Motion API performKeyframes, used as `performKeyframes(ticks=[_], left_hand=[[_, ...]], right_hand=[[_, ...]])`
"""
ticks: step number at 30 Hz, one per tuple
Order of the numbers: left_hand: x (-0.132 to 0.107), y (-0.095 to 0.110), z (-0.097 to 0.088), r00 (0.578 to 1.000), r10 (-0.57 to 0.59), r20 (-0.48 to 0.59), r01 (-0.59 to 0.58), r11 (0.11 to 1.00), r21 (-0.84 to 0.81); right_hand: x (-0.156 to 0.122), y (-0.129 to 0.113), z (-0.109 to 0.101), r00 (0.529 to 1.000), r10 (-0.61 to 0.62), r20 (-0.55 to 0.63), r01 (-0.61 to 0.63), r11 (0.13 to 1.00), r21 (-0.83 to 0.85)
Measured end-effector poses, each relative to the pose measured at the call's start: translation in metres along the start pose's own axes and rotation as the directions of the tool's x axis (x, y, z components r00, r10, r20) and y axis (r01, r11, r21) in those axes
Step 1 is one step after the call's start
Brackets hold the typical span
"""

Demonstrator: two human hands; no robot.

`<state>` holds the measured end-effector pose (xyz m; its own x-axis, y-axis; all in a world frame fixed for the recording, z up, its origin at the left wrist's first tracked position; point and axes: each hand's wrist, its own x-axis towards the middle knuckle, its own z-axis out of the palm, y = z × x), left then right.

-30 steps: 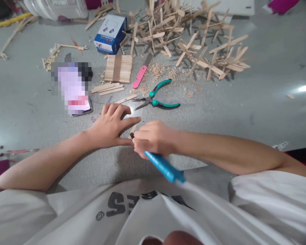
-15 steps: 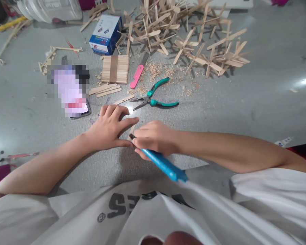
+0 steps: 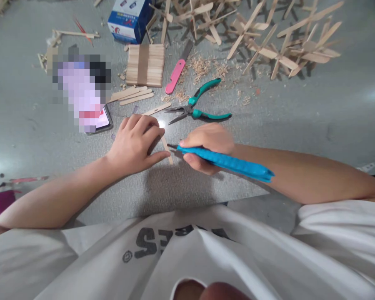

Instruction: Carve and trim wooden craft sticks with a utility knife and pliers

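Note:
My left hand [image 3: 136, 143] presses a wooden craft stick [image 3: 166, 149] flat on the grey floor, fingers curled over its upper part, thumb beside its lower end. My right hand [image 3: 208, 146] is closed round a blue-handled cutter [image 3: 228, 162], whose dark blade tip touches the right edge of the stick. The blue handle points right, along my forearm.
Green-handled pliers [image 3: 200, 109] lie just beyond my hands. A pink-handled knife [image 3: 176, 75], a banded bundle of sticks [image 3: 145, 65], loose sticks [image 3: 131, 95], a phone [image 3: 96, 121] and a blue box [image 3: 130, 18] lie farther off. Glued stick crosses [image 3: 268, 37] and shavings spread at the back right.
The cutter handle has swung from pointing toward my body to pointing right. My right hand shifted right, uncovering the stick under my left hand. The camera view moved closer.

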<state>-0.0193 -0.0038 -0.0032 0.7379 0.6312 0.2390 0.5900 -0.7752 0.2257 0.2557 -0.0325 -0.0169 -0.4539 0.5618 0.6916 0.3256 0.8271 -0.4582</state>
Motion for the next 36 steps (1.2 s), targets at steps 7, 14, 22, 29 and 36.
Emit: performKeyframes(ticks=[7,14,22,29,36], left_hand=[[-0.003,0.0,0.004,0.996,-0.091,0.019,0.092,0.994,-0.05],[-0.002,0.0,0.004,0.997,-0.081,0.01,0.081,0.996,-0.022],[0.001,0.001,0.001,0.994,-0.105,-0.004,0.105,0.993,-0.052],[-0.002,0.0,0.005,0.991,-0.132,0.021,0.134,0.987,-0.087],[-0.001,-0.001,0.001,0.999,-0.034,0.019,0.035,0.998,-0.06]], right_hand=[[0.004,-0.011,-0.004,0.973,0.229,0.035,-0.23,0.973,0.028],[0.004,-0.012,-0.001,0.969,0.234,0.084,-0.235,0.972,0.009],[-0.003,-0.008,-0.002,0.951,0.298,0.084,-0.301,0.953,0.033],[0.0,-0.007,-0.003,0.972,0.216,0.091,-0.217,0.976,-0.002],[-0.001,-0.008,-0.002,0.973,0.202,0.111,-0.2,0.979,-0.03]])
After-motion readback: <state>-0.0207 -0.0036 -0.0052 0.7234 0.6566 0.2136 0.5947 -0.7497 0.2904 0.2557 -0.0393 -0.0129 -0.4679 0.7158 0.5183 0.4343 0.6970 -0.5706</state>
